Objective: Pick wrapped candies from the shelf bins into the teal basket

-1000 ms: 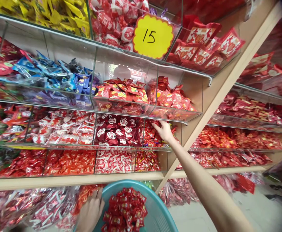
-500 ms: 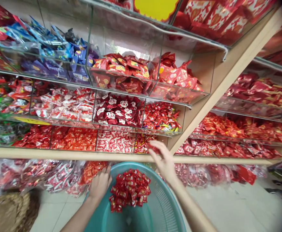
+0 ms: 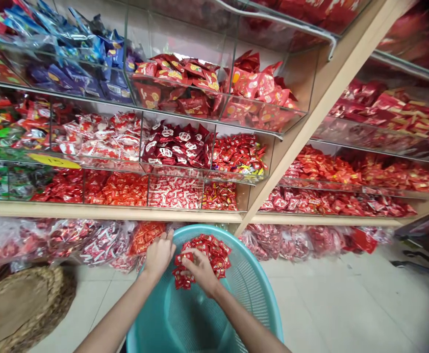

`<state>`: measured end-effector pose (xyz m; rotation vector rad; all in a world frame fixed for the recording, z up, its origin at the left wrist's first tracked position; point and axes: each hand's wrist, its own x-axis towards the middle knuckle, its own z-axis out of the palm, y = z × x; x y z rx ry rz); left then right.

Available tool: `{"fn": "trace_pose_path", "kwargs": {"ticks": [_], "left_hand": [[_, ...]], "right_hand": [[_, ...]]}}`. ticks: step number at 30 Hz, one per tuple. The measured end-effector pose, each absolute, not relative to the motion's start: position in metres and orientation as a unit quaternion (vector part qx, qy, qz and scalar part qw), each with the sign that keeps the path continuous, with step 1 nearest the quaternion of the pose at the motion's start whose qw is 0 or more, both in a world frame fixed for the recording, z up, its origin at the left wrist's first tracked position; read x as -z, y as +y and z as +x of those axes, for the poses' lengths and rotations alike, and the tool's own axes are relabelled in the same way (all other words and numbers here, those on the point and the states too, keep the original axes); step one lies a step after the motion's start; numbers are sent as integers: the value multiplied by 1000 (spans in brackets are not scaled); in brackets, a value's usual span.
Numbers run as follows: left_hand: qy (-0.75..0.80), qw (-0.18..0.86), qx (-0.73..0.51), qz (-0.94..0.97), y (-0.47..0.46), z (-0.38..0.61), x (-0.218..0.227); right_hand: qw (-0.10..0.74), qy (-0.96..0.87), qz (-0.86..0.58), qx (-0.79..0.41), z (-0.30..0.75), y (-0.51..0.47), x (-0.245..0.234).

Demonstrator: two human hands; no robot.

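A teal plastic basket (image 3: 273, 299) with perforated sides stands in front of me. Small red-wrapped candies (image 3: 219, 255) are heaped against its far inner side. My left hand (image 3: 160, 254) is closed on the basket's rim at the far left, fingers bent over the edge. Over the heap, my right hand (image 3: 202, 274) has its thumb and fingers curled round a red-wrapped candy at the fingertips. Its palm side is hidden, so how many pieces it holds does not show. Loose candies touch or lie just beneath its fingers.
Beyond the basket rises a shelf (image 3: 100, 211) with clear bins, including small red candies (image 3: 219, 196) and dark red packets (image 3: 177, 144). Bagged candies (image 3: 104, 245) lie below the shelf. A woven round basket (image 3: 23, 304) sits at left; a wooden upright (image 3: 295, 152) slants at right.
My right hand has come down from the lower shelf bin to the candies in the basket. My left hand stays at the rim. The view has tilted downward.
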<state>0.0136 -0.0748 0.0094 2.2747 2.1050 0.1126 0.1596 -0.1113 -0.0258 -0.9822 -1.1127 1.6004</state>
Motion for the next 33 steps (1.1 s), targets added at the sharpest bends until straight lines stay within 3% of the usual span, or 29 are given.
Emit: {"fn": "trace_pose_path", "kwargs": {"ticks": [4, 7, 13, 19, 27, 33], "left_hand": [[680, 19, -31, 732, -77, 16, -14], [683, 27, -39, 729, -78, 16, -17], [686, 19, -50, 726, -80, 11, -11], [714, 22, -30, 700, -82, -3, 0], [717, 29, -26, 696, -76, 1, 7], [720, 31, -14, 694, -73, 0, 10]], "right_hand": [[429, -539, -389, -612, 157, -118, 31], [407, -643, -391, -518, 159, -122, 40], [262, -866, -280, -320, 155, -128, 58], [179, -919, -230, -266, 140, -109, 69], [178, -917, -230, -273, 135, -96, 84], [252, -865, -294, -317, 162, -86, 70]]}}
